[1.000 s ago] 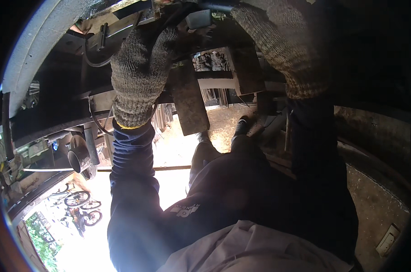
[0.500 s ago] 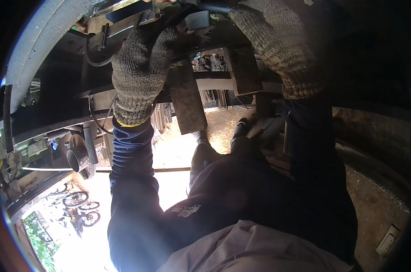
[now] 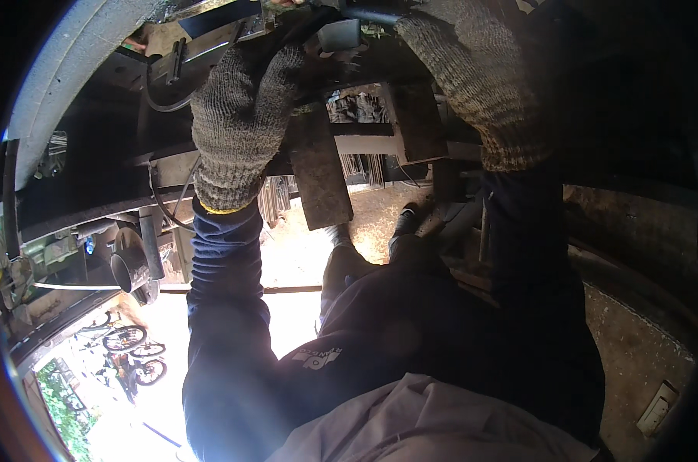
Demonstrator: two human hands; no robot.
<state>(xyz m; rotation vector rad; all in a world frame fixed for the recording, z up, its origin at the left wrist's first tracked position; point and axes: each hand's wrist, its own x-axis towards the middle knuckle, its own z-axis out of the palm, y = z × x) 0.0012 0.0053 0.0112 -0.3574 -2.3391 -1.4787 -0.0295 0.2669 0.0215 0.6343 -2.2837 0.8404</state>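
Observation:
I look up at the underside of a vehicle, and both hands wear grey knit gloves. My left hand [image 3: 237,127] is raised with its fingers curled round a dark part [image 3: 318,73] of the frame. Just below it hangs a flat, rusty dark metal plate [image 3: 320,181]. My right hand [image 3: 472,85] reaches up on the other side of the plate, its fingertips by a dark tube [image 3: 368,11] at the top edge. Its grip is hidden. Dark blue sleeves cover both forearms.
A curved grey arch [image 3: 60,92] runs up the left. A short metal pipe [image 3: 129,266] hangs at the left, with cables and brackets near it. My legs and shoes [image 3: 407,223] stretch out beyond. Bicycles [image 3: 122,339] stand in bright daylight at lower left. The ground at right is dirt.

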